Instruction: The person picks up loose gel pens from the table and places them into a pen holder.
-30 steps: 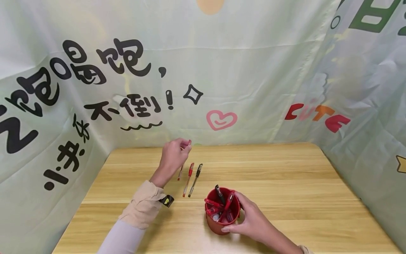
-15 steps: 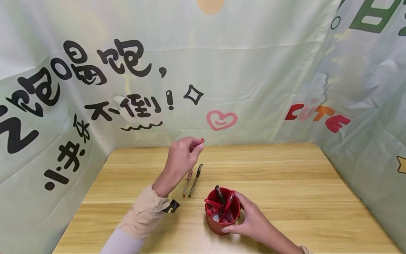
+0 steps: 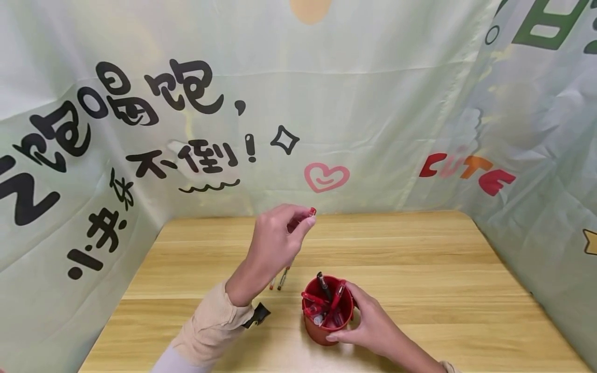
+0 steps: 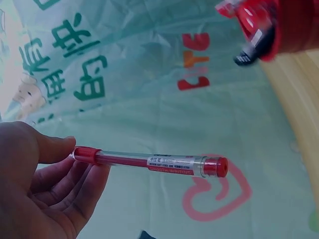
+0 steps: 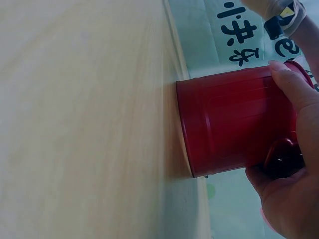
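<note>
My left hand [image 3: 275,238] is raised over the far middle of the table, pinching a red gel pen [image 4: 174,162] between thumb and fingers. The pen has a clear barrel and a red end, as the left wrist view shows. My right hand [image 3: 373,321] holds a red bucket-shaped pen holder [image 3: 319,335] by its side, thumb near the rim. Several red pens [image 3: 337,298] and a black pen [image 3: 323,281] stand in the holder. The lower ends of a black pen [image 3: 282,280] and a red pen [image 3: 272,284] show on the table; my left hand hides the rest.
The wooden table [image 3: 420,269] stands against printed cloth [image 3: 382,129] hung behind it and at both sides. A small black item [image 3: 257,315] is fixed at my left wrist, over a beige cuff [image 3: 212,316].
My left hand has moved right with the red pen, away from its place left of the lying pens, and now covers most of them. My right hand and the pen holder have stayed still.
</note>
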`<control>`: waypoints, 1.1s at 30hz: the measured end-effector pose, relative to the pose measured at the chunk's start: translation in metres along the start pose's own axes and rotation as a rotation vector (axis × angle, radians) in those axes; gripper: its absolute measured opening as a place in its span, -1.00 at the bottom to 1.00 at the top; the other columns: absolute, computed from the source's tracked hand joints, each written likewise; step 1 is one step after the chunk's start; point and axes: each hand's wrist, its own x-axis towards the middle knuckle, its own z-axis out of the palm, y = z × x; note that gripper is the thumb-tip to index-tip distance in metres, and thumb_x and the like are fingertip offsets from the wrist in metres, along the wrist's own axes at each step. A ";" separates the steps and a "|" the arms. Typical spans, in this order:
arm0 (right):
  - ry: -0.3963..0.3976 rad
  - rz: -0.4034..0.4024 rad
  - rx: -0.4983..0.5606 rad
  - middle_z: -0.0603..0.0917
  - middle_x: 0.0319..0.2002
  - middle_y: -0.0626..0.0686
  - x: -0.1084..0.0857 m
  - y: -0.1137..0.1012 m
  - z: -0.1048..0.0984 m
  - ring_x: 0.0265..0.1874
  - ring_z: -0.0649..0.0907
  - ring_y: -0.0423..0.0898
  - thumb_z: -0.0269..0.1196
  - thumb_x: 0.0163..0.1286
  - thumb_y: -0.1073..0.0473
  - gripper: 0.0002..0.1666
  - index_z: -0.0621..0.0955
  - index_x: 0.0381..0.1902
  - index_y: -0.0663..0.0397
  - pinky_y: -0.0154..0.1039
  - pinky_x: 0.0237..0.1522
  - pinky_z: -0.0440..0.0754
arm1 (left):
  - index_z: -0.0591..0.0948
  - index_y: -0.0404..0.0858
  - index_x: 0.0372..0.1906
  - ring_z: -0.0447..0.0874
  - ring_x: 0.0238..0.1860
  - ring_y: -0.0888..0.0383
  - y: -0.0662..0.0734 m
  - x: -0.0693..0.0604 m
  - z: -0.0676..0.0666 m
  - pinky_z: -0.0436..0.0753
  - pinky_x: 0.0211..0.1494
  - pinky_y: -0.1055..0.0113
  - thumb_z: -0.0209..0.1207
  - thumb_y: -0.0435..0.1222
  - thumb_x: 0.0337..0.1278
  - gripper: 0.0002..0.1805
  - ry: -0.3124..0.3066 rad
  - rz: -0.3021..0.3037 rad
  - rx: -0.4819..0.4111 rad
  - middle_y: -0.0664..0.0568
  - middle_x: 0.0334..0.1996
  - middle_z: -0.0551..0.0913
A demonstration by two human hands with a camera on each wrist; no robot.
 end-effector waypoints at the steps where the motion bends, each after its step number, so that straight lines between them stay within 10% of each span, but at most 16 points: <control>1: 0.001 0.001 -0.003 0.65 0.28 -0.15 0.000 0.000 0.000 0.23 0.67 -0.17 0.62 -0.05 -0.33 0.13 0.40 0.45 -0.28 -0.20 0.18 0.74 | 0.80 -0.29 -0.17 0.72 -0.42 0.22 0.003 -0.001 -0.001 0.74 -0.28 0.47 0.39 -0.30 0.28 -0.86 0.000 0.011 -0.014 -0.01 -0.33 0.81; 13: 0.010 -0.028 0.002 0.66 0.26 -0.16 0.000 0.001 0.000 0.21 0.67 -0.22 0.63 -0.03 -0.28 0.10 0.41 0.44 -0.27 -0.22 0.18 0.74 | 0.76 -0.30 -0.18 0.82 -0.34 0.22 0.027 -0.014 0.003 0.74 -0.18 0.59 0.37 -0.35 0.28 -0.91 -0.089 0.084 -0.165 -0.02 -0.27 0.82; 33: 0.019 -0.063 -0.014 0.60 0.37 -0.03 -0.001 0.003 0.000 0.23 0.65 -0.24 0.64 0.01 -0.23 0.21 0.30 0.56 -0.25 -0.24 0.15 0.75 | 0.74 -0.31 -0.17 0.81 -0.29 0.33 0.034 -0.044 0.027 0.69 -0.21 0.68 0.37 -0.38 0.25 -0.89 -0.394 0.007 -0.354 -0.03 -0.31 0.84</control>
